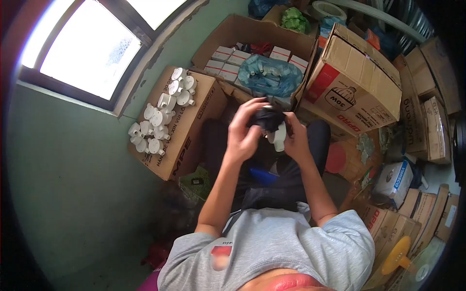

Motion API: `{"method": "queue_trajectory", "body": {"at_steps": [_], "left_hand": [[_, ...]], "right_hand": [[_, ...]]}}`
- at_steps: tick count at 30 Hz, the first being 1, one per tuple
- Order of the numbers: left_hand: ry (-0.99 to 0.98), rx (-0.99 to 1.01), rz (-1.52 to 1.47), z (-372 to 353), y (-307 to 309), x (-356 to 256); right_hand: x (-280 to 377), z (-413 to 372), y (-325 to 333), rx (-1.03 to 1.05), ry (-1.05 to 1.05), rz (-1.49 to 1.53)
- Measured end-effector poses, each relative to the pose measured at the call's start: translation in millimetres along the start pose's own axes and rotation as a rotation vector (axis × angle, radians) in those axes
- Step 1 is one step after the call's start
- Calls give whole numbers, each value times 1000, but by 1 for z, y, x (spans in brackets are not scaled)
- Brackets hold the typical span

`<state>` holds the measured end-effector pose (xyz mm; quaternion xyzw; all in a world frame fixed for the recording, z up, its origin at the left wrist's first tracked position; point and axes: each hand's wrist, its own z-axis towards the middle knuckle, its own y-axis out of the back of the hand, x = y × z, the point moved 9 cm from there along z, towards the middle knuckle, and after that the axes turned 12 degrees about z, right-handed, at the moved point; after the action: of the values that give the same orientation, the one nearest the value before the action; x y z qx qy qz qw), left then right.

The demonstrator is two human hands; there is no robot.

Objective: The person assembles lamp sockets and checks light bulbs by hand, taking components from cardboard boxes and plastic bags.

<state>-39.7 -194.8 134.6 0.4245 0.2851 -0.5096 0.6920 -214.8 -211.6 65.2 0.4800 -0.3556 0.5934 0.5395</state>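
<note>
My left hand (244, 130) is closed round a dark, blurred, bunched thing (270, 119) in front of my knees; its exact kind I cannot tell. Right beside it, my right hand (296, 139) grips a white round conduit junction box (278, 137), its short spout pointing down toward my lap. The two held things overlap between my hands. To the left, several white junction boxes (156, 116) of the same look lie in a heap on top of a closed cardboard box (191, 121).
An open carton (204, 51) ahead holds small white boxes and a blue plastic bag (269, 75). A large lamp carton (352, 82) stands at the right, with stacked cartons (415, 121) beyond. A window (92, 48) is in the left wall.
</note>
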Motion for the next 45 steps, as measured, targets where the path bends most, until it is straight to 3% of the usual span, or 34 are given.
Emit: {"method": "queue_trajectory", "body": {"at_steps": [1, 4, 8, 9, 10, 13, 15, 16, 18, 19, 22, 24, 25, 26, 28, 29, 30, 32, 35, 36, 39, 41, 45], "left_hand": [[-19, 35, 54, 0, -14, -16], [17, -17, 92, -17, -32, -29], [31, 205, 30, -19, -21, -28], [22, 257, 5, -23, -12, -19], [11, 308, -20, -24, -6, -11], [183, 31, -23, -19, 17, 7], [242, -54, -185, -17, 6, 5], [156, -47, -56, -17, -5, 0], [191, -147, -89, -36, -28, -11], [136, -62, -47, -39, -31, -16], [76, 151, -55, -46, -28, -24], [148, 33, -224, -49, -13, -1], [199, -74, -177, -47, -4, 9], [247, -101, -241, -48, -4, 28], [425, -67, -712, -39, -16, 23], [369, -22, -527, -41, -23, 41], [422, 63, -326, -36, -25, 19], [389, 16, -151, -35, -27, 15], [297, 13, -47, -39, -33, 16], [165, -55, 127, -37, -29, 3], [42, -63, 335, -42, -28, -21], [-133, 52, 476, -43, -30, -41], [-280, 181, 398, -42, -33, -55]], "right_hand": [[9, -6, 5, -149, 224, -17], [24, 1, 19, -149, 130, 111], [34, -16, 24, -197, 204, 72], [-1, -20, 30, -223, 162, 254], [4, -21, 32, -239, 158, 229], [8, -25, 22, -181, 19, 406], [20, -23, 6, -59, 45, 139], [22, -21, 2, -54, 44, 138], [35, -12, 15, -229, 175, -9], [52, -8, 23, -287, 349, -123], [34, 0, 50, -379, 235, 92], [30, -3, 50, -360, 256, 164], [24, -6, 44, -341, 258, 13], [20, -11, 39, -319, 258, -137], [52, -10, 11, -138, 440, -240], [53, -8, 3, -108, 432, -220], [55, -7, -5, -77, 422, -202], [60, -3, -7, -97, 443, -206], [19, 4, 3, -260, -19, 418], [9, 1, 6, -263, -20, 416], [-34, -12, 11, -220, -251, 294], [-22, -16, 12, -198, -191, 223], [14, -25, -2, -59, 28, 157]]}}
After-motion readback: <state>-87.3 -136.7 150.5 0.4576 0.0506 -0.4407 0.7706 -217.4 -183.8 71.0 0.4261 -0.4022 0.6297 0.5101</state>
